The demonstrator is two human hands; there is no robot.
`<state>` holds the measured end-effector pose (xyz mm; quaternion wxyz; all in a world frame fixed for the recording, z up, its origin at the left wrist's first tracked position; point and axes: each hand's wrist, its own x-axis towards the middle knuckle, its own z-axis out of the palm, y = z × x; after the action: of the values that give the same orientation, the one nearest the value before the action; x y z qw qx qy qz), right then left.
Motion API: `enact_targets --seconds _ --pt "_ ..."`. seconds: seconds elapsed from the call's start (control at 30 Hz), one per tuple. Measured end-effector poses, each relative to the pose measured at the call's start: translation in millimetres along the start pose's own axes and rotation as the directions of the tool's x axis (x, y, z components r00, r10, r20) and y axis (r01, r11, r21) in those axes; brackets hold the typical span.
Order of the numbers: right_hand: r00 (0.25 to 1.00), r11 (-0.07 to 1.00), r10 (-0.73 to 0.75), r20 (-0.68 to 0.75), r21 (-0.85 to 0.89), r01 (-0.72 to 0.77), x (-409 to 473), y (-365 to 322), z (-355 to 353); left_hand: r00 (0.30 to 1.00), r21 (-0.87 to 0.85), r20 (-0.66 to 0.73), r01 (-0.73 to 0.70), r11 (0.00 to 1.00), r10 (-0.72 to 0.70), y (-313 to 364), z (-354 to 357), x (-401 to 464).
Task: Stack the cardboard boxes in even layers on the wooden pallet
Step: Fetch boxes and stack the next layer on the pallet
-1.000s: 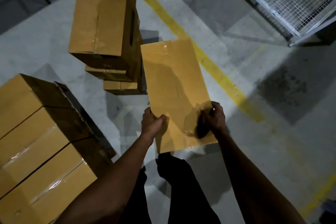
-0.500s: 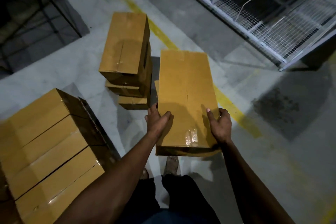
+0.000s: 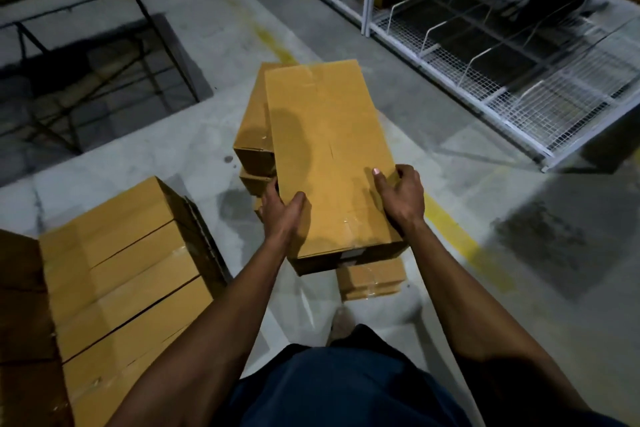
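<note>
Cardboard, long and brown, the carried box (image 3: pixel 329 163) is clamped only at its near end between left hand (image 3: pixel 282 215) and right hand (image 3: pixel 401 196); its far end could dip and slip.

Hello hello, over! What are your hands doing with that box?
Left hand and right hand grip carried box. Pile of boxes just behind it. Stacked row at left.

Cardboard box (image 3: pixel 329 156) between left hand (image 3: pixel 282 210) and right hand (image 3: pixel 401 192)
</note>
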<state>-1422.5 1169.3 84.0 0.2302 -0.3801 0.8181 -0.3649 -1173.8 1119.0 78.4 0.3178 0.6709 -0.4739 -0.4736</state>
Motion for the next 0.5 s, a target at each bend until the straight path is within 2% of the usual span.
enact_targets --seconds 0.3,0.5 --pt "0.972 0.985 -0.169 0.160 0.002 0.171 -45 -81 74 0.975 -0.076 -0.222 0.007 0.997 -0.024 -38 -111 -17" --pt "0.920 0.960 -0.272 0.281 0.011 0.280 -61 -124 142 0.929 -0.105 -0.354 0.077 0.991 -0.109 -72 -178 -13"
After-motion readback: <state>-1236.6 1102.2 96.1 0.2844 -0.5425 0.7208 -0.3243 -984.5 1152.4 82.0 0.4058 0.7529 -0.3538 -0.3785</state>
